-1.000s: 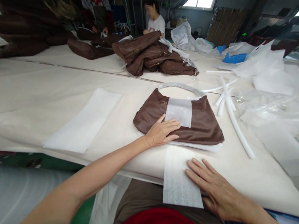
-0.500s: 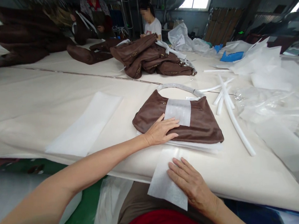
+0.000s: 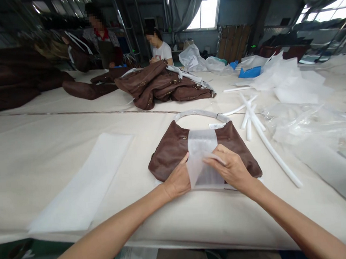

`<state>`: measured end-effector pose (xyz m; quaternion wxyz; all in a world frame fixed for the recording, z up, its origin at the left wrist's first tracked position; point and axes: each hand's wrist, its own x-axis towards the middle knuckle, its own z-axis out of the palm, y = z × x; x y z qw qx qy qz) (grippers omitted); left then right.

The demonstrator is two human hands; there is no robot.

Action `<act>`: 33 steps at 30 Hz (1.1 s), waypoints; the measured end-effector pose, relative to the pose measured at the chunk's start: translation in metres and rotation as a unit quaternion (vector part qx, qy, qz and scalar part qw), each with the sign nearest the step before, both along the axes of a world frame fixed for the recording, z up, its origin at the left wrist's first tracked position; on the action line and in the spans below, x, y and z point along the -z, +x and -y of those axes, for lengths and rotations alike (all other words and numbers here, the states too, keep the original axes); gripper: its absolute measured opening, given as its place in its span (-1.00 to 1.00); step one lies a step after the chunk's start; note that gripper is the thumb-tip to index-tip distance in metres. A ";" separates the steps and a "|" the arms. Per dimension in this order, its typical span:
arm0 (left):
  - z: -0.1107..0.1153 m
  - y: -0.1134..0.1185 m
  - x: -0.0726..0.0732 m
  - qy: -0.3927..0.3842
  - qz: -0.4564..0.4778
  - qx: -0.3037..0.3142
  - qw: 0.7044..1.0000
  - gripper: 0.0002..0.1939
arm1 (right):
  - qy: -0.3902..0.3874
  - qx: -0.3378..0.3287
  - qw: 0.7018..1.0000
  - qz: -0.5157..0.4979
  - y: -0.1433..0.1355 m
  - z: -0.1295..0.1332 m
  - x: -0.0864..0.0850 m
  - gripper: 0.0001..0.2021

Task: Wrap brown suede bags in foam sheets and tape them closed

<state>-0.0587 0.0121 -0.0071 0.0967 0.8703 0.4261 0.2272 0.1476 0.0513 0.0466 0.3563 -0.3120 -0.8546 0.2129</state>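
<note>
A brown leather handbag (image 3: 170, 149) lies flat on the table, its handle (image 3: 195, 113) wrapped in pale sleeving and pointing away from me. A translucent white packing sheet (image 3: 201, 137) runs over the bag's middle, with its near part folded up over the front edge. My right hand (image 3: 230, 167) is closed, pinching the sheet's raised edge between thumb and fingers. At the bag's lower left rests my left hand (image 3: 178, 180), thumb up on the leather beside the sheet. Its other fingertips are hidden at the sheet's edge.
Another white sheet (image 3: 84, 183) lies to the left. White foam tubes (image 3: 269, 146) and clear plastic (image 3: 306, 126) are on the right. Beyond are piled brown bags (image 3: 155, 85), a blue scrap (image 3: 249, 72) and two people (image 3: 161, 51) across the cream-covered table (image 3: 57, 125).
My right hand has brought the sheet up from the table's near edge and over the bag's front. My left hand has slid down to the bag's lower left, and the view has tilted up.
</note>
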 end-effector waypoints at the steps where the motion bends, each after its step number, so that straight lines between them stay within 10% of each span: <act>1: 0.001 -0.001 -0.003 -0.005 0.009 0.001 1.000 -0.66 | -0.021 0.044 0.999 -0.006 -0.004 -0.010 0.007 -0.67; 10: 0.004 0.002 -0.027 -0.118 0.179 -0.073 0.974 -0.68 | -0.079 0.192 0.978 -0.033 -0.019 -0.024 0.057 -0.65; 17: 0.002 0.021 -0.009 -0.074 0.197 -0.294 0.932 -0.71 | -0.060 0.240 0.969 -0.013 -0.023 -0.021 0.061 -0.67; 26: -0.005 0.022 0.000 -0.002 0.317 -0.384 0.867 -0.79 | -0.086 0.261 0.959 -0.068 -0.025 -0.023 0.059 -0.65; 33: -0.006 0.021 -0.005 0.002 0.243 -0.418 0.876 -0.79 | -0.109 0.290 0.939 -0.151 -0.025 -0.024 0.065 -0.68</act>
